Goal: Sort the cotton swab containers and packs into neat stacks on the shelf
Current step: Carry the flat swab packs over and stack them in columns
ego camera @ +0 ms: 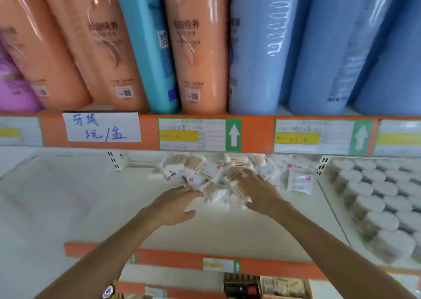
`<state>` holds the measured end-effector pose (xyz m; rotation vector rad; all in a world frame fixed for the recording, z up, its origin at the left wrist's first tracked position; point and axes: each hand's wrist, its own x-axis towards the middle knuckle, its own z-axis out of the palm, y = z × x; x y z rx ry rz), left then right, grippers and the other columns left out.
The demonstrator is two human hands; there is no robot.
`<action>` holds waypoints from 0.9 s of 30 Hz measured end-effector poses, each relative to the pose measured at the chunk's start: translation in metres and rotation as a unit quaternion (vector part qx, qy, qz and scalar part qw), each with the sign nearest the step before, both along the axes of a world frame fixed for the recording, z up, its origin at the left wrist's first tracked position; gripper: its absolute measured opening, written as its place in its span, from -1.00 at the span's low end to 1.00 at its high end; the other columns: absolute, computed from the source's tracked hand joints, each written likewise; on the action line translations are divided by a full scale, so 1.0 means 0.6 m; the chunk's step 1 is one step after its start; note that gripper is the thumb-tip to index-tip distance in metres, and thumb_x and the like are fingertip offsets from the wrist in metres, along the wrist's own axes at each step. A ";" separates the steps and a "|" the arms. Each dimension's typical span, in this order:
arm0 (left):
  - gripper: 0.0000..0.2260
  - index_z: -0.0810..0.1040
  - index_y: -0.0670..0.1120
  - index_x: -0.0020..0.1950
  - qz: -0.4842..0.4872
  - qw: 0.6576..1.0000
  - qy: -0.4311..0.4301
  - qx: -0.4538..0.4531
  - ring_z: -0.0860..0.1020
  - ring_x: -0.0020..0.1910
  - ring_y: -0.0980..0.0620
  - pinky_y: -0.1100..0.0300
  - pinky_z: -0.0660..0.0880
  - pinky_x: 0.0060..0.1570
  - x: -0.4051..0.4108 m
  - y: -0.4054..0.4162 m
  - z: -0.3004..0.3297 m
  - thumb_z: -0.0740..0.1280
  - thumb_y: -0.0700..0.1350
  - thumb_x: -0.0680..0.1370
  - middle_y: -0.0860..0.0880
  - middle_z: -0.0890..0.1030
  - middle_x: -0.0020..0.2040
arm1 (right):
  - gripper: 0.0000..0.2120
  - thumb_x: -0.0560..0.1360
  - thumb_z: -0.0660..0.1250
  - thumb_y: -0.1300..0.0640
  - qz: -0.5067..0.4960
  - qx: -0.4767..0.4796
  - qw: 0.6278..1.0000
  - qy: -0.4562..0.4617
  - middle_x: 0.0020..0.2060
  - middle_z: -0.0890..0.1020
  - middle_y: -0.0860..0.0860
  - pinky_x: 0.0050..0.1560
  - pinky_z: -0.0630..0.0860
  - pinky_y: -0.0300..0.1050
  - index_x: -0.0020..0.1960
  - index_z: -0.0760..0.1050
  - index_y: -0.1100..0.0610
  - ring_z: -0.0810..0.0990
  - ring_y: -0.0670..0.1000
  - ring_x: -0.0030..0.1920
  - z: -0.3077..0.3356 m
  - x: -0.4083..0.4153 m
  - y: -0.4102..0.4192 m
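early stage. swab packs (218, 175) lie in a loose jumbled heap at the back-middle of the white shelf (68, 196), no stack visible among them. round swab tubs (382, 198) on the right side of the shelf look already lined up in rows. left hand (173, 205) flat, fingers straight, fingertips at the heap's front edge, holding nothing. right hand (257, 189) spread flat over the packs, not gripping. left to do, i'd say: basically all the packs.
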<state>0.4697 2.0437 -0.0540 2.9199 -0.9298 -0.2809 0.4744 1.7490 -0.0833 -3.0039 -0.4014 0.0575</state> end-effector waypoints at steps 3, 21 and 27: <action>-0.47 0.29 0.05 0.54 -0.006 0.999 -0.038 -0.006 0.44 0.38 -0.05 0.06 0.46 0.20 0.031 -0.021 -0.011 0.28 0.14 0.60 0.00 0.40 0.45 | -0.18 0.45 0.49 0.02 -0.035 -0.005 0.999 -0.006 0.53 0.10 0.02 0.25 0.50 0.07 0.57 0.12 -0.13 0.28 0.18 0.46 0.011 -0.023 0.011; -0.49 0.39 -0.06 0.46 -0.110 0.986 -0.103 -0.073 0.60 0.11 -0.18 0.01 0.58 -0.12 0.057 -0.079 -0.067 0.31 -0.10 0.49 -0.12 0.53 0.27 | -0.22 0.47 0.40 -0.22 -0.168 0.046 0.980 0.097 0.49 0.31 -0.01 0.37 0.39 0.00 0.56 0.17 -0.01 0.40 0.11 0.38 -0.028 -0.179 0.042; -0.49 0.39 0.04 0.50 -0.138 0.977 -0.016 -0.163 0.48 0.33 -0.02 0.09 0.48 0.22 0.052 -0.045 -0.065 0.25 -0.28 0.57 0.02 0.44 0.42 | -0.38 0.51 0.37 -0.11 -0.192 0.012 0.978 0.085 0.35 0.45 0.05 0.26 0.48 0.05 0.46 0.24 0.07 0.48 0.16 0.27 -0.019 -0.173 0.070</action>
